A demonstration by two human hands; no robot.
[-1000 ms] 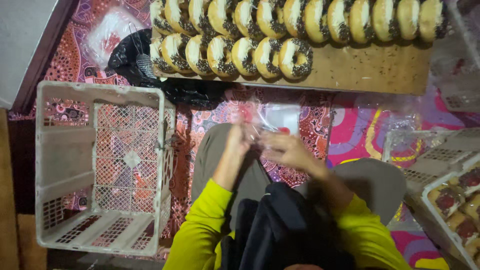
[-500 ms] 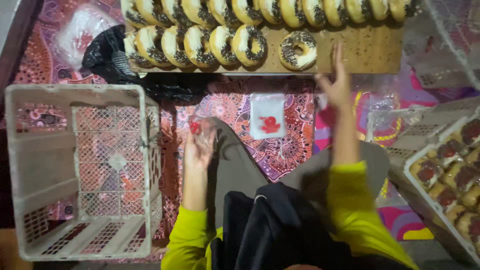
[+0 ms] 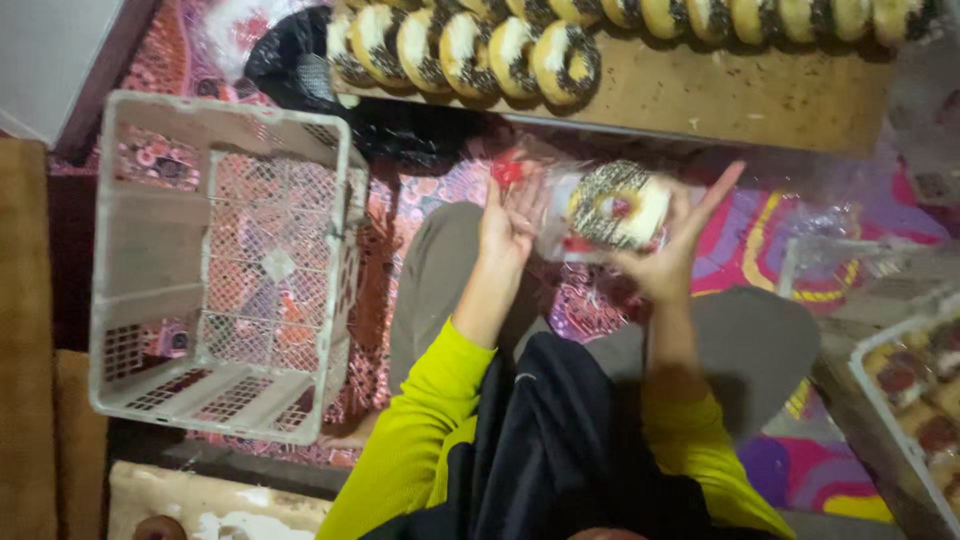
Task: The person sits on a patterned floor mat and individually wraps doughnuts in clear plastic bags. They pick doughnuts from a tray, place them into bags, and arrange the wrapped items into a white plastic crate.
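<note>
A round doughnut with dark sprinkles and a red dot sits in a clear plastic bag, held up in front of me. My right hand cups the bagged doughnut from the right and below, fingers spread. The bag's left side is pinched by my left hand, with a small red piece showing at its fingertips. Both hands hover above my knees, just short of the wooden board.
Rows of sprinkled doughnuts lie on the board ahead. A white plastic crate stands at my left on a patterned mat. A tray of pastries is at the right, with loose clear bags near it.
My right hand reached to the board, took a doughnut and brought it back. The doughnut now sits in the bag between both hands. The camera has shifted right.
</note>
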